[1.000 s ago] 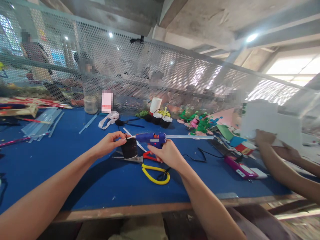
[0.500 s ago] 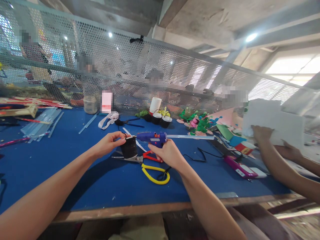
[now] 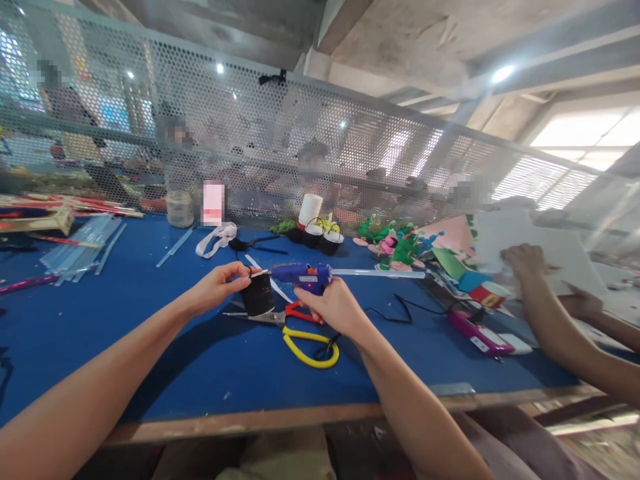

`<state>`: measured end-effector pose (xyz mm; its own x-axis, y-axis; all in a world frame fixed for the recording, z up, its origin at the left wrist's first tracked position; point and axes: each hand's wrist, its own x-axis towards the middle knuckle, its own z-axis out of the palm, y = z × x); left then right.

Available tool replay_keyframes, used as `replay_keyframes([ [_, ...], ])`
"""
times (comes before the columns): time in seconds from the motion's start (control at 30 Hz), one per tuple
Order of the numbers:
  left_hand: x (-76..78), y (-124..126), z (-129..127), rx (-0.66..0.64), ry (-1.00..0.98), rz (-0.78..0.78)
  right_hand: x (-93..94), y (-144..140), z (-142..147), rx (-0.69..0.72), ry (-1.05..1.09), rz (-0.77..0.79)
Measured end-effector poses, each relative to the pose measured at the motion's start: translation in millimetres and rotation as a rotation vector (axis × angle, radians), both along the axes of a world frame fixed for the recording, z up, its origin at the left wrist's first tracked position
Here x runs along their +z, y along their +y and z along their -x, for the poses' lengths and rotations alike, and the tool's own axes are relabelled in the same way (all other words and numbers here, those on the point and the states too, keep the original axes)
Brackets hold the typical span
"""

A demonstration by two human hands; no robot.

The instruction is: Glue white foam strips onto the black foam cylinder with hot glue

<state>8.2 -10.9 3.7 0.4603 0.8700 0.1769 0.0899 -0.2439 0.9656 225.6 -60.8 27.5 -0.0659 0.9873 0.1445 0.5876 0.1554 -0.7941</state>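
Observation:
My left hand [image 3: 220,285] pinches the rim of a small black cup [image 3: 257,296], which is tilted a little above the table. A blue hot glue gun [image 3: 302,273] is in my right hand [image 3: 336,304], fingers wrapped round its handle. Its nozzle meets the cup's top edge, and a clear glue stick [image 3: 380,273] sticks out of its back. A small red light glows on the gun. Under the cup and my right hand lie scissors [image 3: 311,363] with one yellow and one red handle, blades pointing left. A white strip [image 3: 280,291] lies behind the cup.
Two black cups with white rims [image 3: 331,241] stand at the back near a white cylinder [image 3: 311,210]. Glue sticks [image 3: 80,250] lie left. A purple power strip [image 3: 480,333] sits right, with cables. Beyond it, a co-worker's hands [image 3: 525,260] handle white sheets. A mesh partition [image 3: 260,147] borders the table.
My hands, the cup and the glue gun stay almost in place. On the right, the co-worker's hands and the white sheet have shifted slightly.

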Motion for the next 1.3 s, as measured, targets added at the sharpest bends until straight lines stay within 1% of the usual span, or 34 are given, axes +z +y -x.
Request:
replay_keyframes([
  [0.27,-1.2,1.7,0.8,-0.038,-0.001,-0.019,-0.7,3.4,-2.3,-0.014,0.011,0.002],
  [0.47,-1.9,1.3,1.0,-0.024,-0.011,-0.002,1.7,-0.2,0.8,-0.003,0.028,0.019],
  [0.63,-3.3,2.3,1.2,-0.048,-0.033,-0.017,1.6,2.1,-0.5,-0.017,0.023,0.022],
  [0.77,-2.3,1.5,0.9,-0.051,-0.021,-0.012,0.4,2.5,-1.3,0.002,0.031,0.013],
  [1.07,-0.7,0.6,0.8,-0.039,-0.004,0.001,-0.2,1.3,0.3,0.001,0.021,-0.004],
  [1.3,1.5,-1.3,-0.2,0.003,0.039,-0.016,0.0,-2.8,4.4,0.024,0.049,-0.01],
])
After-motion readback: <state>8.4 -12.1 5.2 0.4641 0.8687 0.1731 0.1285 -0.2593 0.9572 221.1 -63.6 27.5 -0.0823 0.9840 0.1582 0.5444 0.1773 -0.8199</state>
